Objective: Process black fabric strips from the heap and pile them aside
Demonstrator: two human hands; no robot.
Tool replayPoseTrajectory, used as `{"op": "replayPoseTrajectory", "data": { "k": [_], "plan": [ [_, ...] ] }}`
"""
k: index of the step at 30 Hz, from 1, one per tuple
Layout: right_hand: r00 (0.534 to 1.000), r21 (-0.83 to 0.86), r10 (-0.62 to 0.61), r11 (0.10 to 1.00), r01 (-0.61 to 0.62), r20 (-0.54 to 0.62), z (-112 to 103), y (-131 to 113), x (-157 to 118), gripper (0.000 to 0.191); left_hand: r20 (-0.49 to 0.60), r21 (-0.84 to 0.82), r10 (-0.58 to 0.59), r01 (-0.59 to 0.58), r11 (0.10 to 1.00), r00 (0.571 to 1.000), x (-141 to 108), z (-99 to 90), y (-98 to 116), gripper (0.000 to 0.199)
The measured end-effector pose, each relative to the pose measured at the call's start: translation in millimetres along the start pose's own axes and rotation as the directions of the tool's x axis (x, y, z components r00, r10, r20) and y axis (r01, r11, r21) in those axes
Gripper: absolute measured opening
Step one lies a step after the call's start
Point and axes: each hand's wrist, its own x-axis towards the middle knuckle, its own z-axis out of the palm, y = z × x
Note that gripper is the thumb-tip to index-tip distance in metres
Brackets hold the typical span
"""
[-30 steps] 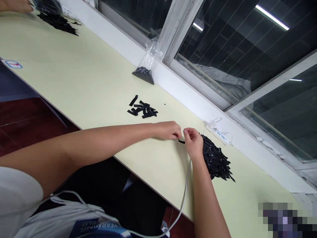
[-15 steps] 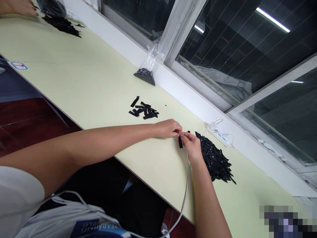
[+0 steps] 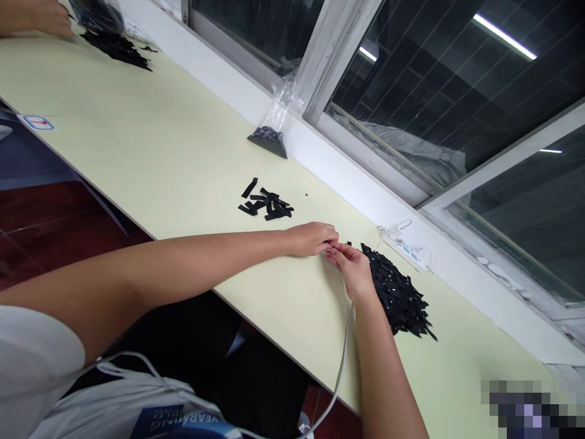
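Over the pale table, my left hand (image 3: 314, 238) and my right hand (image 3: 351, 263) meet fingertip to fingertip. Both are closed in a pinch around a short black fabric strip, which the fingers now hide almost entirely. Close beside my right hand lies a big heap of black strips (image 3: 397, 292) with small light spots on them. A smaller, loose group of black strips (image 3: 269, 204) is spread on the table beyond my left forearm.
A clear plastic bag (image 3: 269, 137) with small dark pieces leans at the wall. A power strip (image 3: 406, 251) sits along the wall behind the heap. A white cable (image 3: 343, 353) hangs across the table edge. At far left are another person's hand (image 3: 50, 18) and more black strips (image 3: 116, 49).
The black strip hung visibly below my fingertips before; now it is hidden between them. My left fingers have shifted slightly toward the right hand. The other person's hand moved a little.
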Motion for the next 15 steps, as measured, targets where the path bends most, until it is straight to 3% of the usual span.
{"op": "replayPoseTrajectory", "data": {
  "k": [6,12,15],
  "plan": [
    [0.998,-0.01,-0.026,1.0,0.026,-0.058,1.5,4.3,1.6,0.041,-0.013,-0.029,-0.061,0.061,0.998,0.998,0.6,-0.8,4.0,0.011],
    [0.996,-0.084,-0.076,0.994,0.073,-0.042,-1.6,7.2,4.0,0.041,-0.044,-0.205,-0.187,0.175,0.963,0.981,-1.6,-0.1,3.6,0.008],
    [0.997,-0.098,-0.074,0.993,0.071,-0.031,-2.5,7.3,4.0,0.04,-0.035,-0.259,-0.197,0.182,0.949,0.98,-2.4,-0.4,3.8,0.008]
  ]
}}
